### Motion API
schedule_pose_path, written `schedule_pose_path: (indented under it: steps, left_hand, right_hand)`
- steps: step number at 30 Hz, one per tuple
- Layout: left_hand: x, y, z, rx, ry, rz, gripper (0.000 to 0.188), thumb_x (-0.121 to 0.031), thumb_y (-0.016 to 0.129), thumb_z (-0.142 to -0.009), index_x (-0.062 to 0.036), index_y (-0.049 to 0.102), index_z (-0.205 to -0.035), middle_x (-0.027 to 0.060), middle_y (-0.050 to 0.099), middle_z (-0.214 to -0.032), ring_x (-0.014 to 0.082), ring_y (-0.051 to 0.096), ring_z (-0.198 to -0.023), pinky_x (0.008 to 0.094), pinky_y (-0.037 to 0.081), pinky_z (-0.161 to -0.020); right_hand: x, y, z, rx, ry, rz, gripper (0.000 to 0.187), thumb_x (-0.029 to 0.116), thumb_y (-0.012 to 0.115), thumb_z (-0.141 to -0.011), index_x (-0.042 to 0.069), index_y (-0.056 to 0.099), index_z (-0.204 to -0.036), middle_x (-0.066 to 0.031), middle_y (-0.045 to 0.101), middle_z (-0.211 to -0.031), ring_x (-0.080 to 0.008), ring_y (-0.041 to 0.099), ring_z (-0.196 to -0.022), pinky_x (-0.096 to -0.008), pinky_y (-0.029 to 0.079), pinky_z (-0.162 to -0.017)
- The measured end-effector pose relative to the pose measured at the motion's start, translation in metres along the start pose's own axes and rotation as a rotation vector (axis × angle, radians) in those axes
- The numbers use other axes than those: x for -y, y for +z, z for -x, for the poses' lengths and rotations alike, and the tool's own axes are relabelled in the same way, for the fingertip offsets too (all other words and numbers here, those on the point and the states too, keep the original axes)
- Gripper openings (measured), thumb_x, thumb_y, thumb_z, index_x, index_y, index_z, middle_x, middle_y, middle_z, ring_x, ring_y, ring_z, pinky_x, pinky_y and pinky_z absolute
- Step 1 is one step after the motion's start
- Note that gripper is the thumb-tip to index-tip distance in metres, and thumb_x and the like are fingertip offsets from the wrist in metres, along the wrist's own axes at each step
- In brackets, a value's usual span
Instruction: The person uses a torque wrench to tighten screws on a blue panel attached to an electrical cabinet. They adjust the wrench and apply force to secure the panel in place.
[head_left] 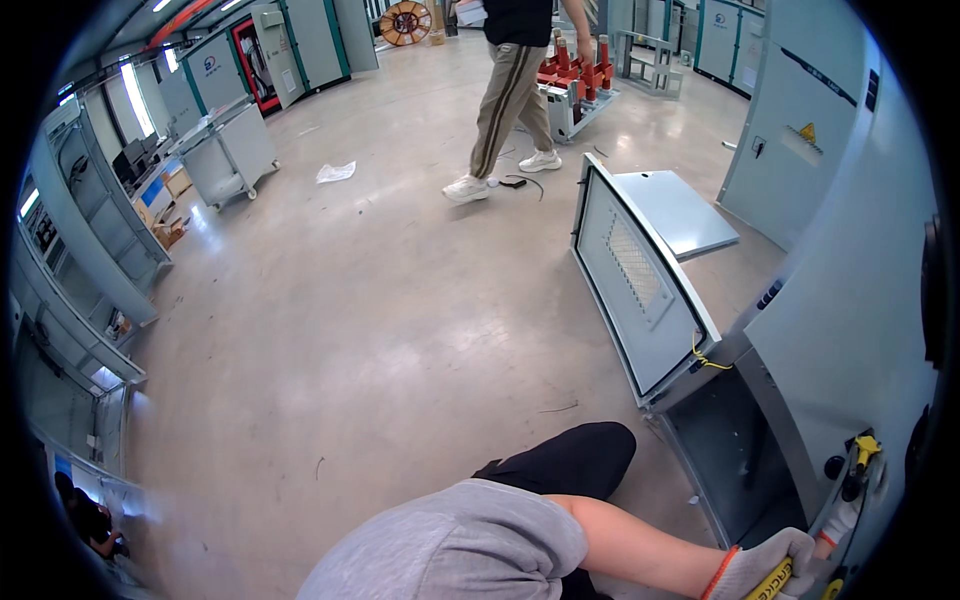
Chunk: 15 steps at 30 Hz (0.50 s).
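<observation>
The yellow handle (pixel 768 583) is at the lower right, beside the grey cabinet (pixel 845 350), and the gloved left hand (pixel 788 552) is clamped around it. The gloved right hand (pixel 843 517) is near, partly hidden; I cannot tell whether it grips something. Above it is a yellow fitting (pixel 866 448).

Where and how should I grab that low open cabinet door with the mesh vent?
Probably by the upright far edge of the vented door, coming from beyond that end and grasping around it: that edge stands free, while the near end meets the cabinet, where a yellow wire shows.
</observation>
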<state>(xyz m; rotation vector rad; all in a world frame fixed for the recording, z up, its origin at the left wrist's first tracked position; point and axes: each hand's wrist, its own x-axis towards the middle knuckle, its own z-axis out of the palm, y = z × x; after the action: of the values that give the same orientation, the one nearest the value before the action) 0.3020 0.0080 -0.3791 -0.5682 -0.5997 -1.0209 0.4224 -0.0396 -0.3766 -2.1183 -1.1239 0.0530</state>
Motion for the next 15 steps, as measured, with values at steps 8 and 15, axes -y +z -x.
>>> schedule_pose_path:
  steps: [8,15]
  left_hand:
    - [0.000,-0.036,0.002,-0.370,0.384,-0.708,0.023,-0.029,0.062,-0.092,-0.0074,0.064,-0.087,0.0108,0.069,-0.082,0.0281,0.070,-0.077,0.0418,0.059,-0.073]
    - [-0.001,0.003,0.009,-0.301,-0.016,-0.051,0.048,-0.051,0.061,-0.101,-0.0142,0.051,-0.072,0.0033,0.051,-0.067,0.0216,0.053,-0.063,0.0339,0.046,-0.061]
  right_hand:
    - [0.022,0.028,-0.016,0.079,-0.117,0.128,0.030,0.028,0.083,-0.094,0.009,0.070,-0.113,-0.0060,0.062,-0.102,-0.0174,0.060,-0.089,-0.0345,0.050,-0.075]
    - [0.049,0.004,0.006,0.129,-0.172,0.222,0.022,0.030,0.082,-0.095,0.012,0.073,-0.104,-0.0023,0.063,-0.091,-0.0147,0.060,-0.076,-0.0321,0.048,-0.066]
